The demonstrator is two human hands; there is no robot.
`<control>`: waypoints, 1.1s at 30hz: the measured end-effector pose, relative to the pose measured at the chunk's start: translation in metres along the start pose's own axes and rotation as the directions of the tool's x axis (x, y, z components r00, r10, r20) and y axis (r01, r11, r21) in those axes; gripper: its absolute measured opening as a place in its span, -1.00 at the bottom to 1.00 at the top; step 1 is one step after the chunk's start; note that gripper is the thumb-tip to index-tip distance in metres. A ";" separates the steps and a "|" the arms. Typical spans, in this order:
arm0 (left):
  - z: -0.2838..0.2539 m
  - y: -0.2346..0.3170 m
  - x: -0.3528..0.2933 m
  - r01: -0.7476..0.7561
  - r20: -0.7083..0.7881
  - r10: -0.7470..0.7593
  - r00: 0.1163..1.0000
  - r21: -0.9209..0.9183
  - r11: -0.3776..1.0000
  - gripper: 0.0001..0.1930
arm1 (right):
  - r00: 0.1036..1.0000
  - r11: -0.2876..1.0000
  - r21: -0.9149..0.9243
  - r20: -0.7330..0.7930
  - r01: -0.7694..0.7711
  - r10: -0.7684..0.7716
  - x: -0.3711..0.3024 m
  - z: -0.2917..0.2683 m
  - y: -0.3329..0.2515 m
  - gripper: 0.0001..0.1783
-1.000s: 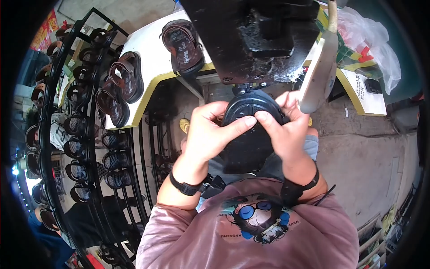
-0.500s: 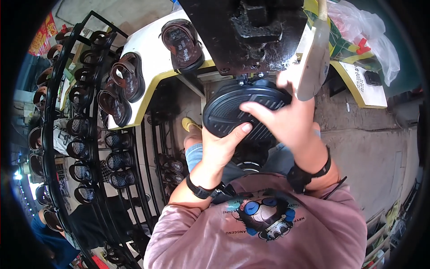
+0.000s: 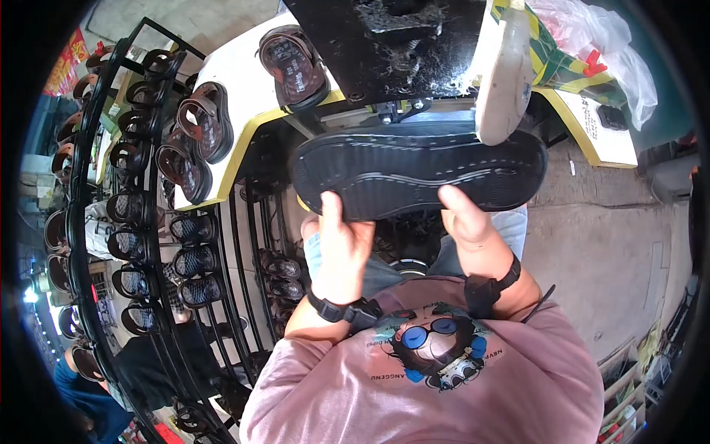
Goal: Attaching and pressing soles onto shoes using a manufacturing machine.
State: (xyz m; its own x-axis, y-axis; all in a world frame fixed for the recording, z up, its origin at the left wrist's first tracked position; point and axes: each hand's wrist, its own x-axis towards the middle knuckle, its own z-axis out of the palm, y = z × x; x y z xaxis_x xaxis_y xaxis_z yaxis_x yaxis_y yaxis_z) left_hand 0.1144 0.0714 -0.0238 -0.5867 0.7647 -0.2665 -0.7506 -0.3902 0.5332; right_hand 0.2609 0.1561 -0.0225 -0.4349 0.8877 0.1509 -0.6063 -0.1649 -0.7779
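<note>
A black shoe sole [image 3: 414,177] lies lengthwise across my front, just below a black machine head [image 3: 399,55]. Dashed pale stitch lines run along its edges and a wavy line crosses its middle. My left hand [image 3: 340,240] grips the near edge toward the left, thumb on the face and fingers hidden underneath. Farther right, my right hand [image 3: 470,222] holds the same edge, its thumb also on top. Whether straps hang on the hidden side cannot be seen. A pale rounded piece [image 3: 505,85] hangs beside the machine, overlapping the sole's far right edge.
Brown sandals [image 3: 207,122] stand on the white, yellow-edged table [image 3: 248,89] at left. A black rack [image 3: 85,192] beside it carries several dark sandals. On the right tabletop are a clear plastic bag [image 3: 610,59] and a small black object [image 3: 612,117].
The sole has turned from a foreshortened tilt to lying full length across the view. My right hand has moved down from its far right side to the near edge.
</note>
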 end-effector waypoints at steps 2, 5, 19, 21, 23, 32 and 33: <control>-0.002 0.019 0.011 -0.047 0.110 0.055 0.992 -0.077 0.996 -0.43 | 0.999 0.997 0.073 0.028 0.030 -0.033 0.005 0.018 0.000 -0.67; -0.009 0.077 0.033 -0.310 0.018 0.333 0.943 0.414 0.856 -0.49 | 0.996 1.000 -0.011 0.083 0.020 -0.019 0.010 0.036 0.002 -0.70; 0.077 0.053 0.021 -0.283 0.471 -0.136 0.871 0.710 0.645 -0.73 | 0.951 0.783 -0.579 0.306 0.227 -0.049 0.024 0.016 0.016 -0.23; 0.063 0.039 0.015 -0.253 0.427 -0.052 0.903 0.626 0.737 -0.71 | 0.969 0.547 -0.800 0.191 0.244 -0.154 0.008 0.007 0.008 -0.13; 0.055 0.020 0.008 -0.204 0.359 0.028 0.933 0.465 0.861 -0.68 | 1.000 0.860 -0.511 -0.012 0.008 -0.017 -0.004 0.011 0.010 -0.05; 0.046 -0.001 -0.015 -0.108 0.272 -0.006 0.962 0.406 0.908 -0.73 | 0.891 0.455 -0.820 0.439 0.347 0.112 0.061 0.033 -0.106 -0.49; 0.040 -0.008 -0.011 -0.079 0.276 -0.037 0.960 0.398 0.914 -0.69 | 0.896 0.425 -0.856 0.402 0.296 0.187 0.061 0.043 -0.117 -0.55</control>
State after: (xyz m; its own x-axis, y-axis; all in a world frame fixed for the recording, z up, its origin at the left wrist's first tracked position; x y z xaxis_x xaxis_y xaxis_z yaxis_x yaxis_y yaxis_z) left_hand 0.1389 0.0870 0.0069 -0.4517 0.8905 -0.0541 -0.5188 -0.2128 0.8280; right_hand 0.2762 0.2114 0.1038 -0.7709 0.5918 0.2356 0.1835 0.5604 -0.8076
